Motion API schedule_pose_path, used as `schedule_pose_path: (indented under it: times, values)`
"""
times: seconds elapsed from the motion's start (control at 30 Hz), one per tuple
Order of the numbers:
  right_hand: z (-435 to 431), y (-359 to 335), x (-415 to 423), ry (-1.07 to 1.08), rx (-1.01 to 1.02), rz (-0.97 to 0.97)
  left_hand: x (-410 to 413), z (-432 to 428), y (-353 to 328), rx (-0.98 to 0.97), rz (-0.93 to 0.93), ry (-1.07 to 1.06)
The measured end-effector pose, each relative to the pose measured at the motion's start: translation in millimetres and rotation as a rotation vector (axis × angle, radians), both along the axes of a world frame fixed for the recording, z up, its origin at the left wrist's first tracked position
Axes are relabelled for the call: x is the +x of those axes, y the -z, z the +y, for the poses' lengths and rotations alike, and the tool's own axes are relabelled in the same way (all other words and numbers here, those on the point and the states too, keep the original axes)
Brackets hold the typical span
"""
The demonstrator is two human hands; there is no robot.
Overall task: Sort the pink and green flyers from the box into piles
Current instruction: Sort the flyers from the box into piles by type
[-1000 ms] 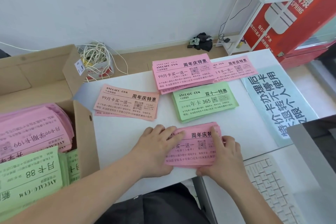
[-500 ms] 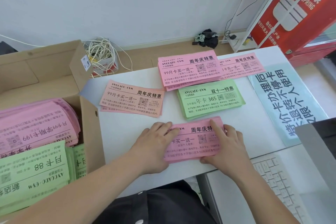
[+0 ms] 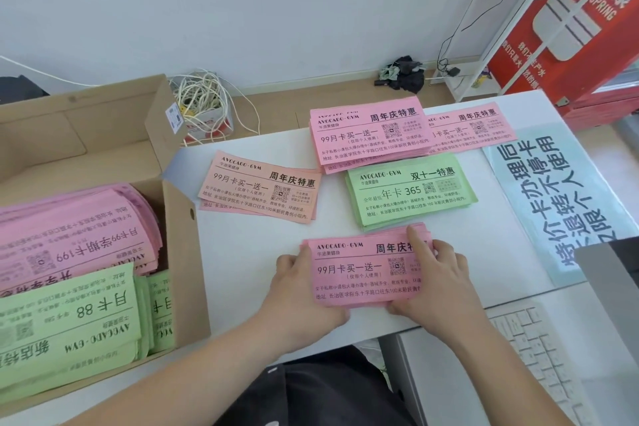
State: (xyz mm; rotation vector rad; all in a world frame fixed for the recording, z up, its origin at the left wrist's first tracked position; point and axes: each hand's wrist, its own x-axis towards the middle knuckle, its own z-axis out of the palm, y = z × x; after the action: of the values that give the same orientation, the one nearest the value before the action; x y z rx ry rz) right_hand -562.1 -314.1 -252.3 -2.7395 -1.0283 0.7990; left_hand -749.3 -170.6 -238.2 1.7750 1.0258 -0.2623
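The table (image 3: 262, 252) has little bare room. The box (image 3: 179, 252) sits at its left edge, and the heap (image 3: 69, 232) of unsorted pink and green flyers rises above the box wall, so a nudge from the left forearm could spill it. Four piles lie further back: a pink pile (image 3: 366, 135) overlapping a second pink pile (image 3: 473, 128), a salmon pile (image 3: 259, 187) and a green pile (image 3: 411, 190). The stack (image 3: 359, 273) of pink flyers lies near the front edge, its far corner touching or just over the green pile. Pushing it forward could ruffle that pile or mix the colours.

The left hand (image 3: 297, 290) cups the stack's left edge with curled fingers. The right hand (image 3: 439, 284) clasps the right end, thumb at the near edge and index finger (image 3: 416, 245) flat on top. The sheets look thin and fanned at the far edge. An uneven squeeze could buckle them, and a light lift could let lower sheets slide off the table front.
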Motion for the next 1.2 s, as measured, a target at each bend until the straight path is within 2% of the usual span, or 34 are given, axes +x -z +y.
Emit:
schedule_pose_path:
  times: [0.07, 0.13, 0.27, 0.37, 0.43, 0.6, 0.67, 0.8, 0.9, 1.0, 1.1, 1.2]
  values:
    - [-0.9, -0.6, 3.5, 0.032, -0.005, -0.016, 6.5, -2.3, 0.4, -0.025, -0.022, -0.024]
    - [-1.5, -3.1, 6.9, 0.027, -0.005, -0.026, 7.8, 0.1, 0.1, 0.030, -0.011, 0.022]
    - [6.5, -16.0, 0.4, -0.055, -0.165, -0.044, 7.4, 7.0, -7.7, 0.031, 0.021, 0.070]
    - [27.8, -38.5, -17.2, -0.116, -0.295, -0.184, -1.1, 16.9, -22.9, 0.029, -0.058, 0.043]
    - [51.1, -58.7, -34.0, -0.178, -0.270, -0.184, -13.8, 26.9, -40.3, -0.015, -0.138, 0.015]
    - [130.5, -98.6, -100.0, -0.288, 0.047, -0.071, -76.2, 66.9, -84.9, -0.074, -0.276, -0.160]
    - [159.5, -101.8, -129.4, -0.291, 0.188, -0.005, -109.5, 90.8, -93.7, -0.041, -0.292, -0.251]
    - [200.2, -98.2, -193.6, -0.249, 0.425, 0.341, -182.4, 130.0, -87.7, 0.087, -0.265, -0.408]
    - [222.7, -91.6, -237.1, -0.178, 0.434, 0.573, -232.8, 145.7, -71.1, 0.126, -0.212, -0.613]
    - [249.2, -76.7, -260.3, -0.123, 0.393, 0.604, -266.8, 161.8, -58.6, 0.187, -0.152, -0.767]
    - [278.6, -63.8, -273.0, 0.076, 0.317, 0.654, -285.2, 181.0, -54.5, 0.286, -0.148, -0.751]
    - [291.9, -52.8, -280.3, 0.178, 0.252, 0.600, -297.0, 197.4, -49.5, 0.264, -0.082, -0.736]
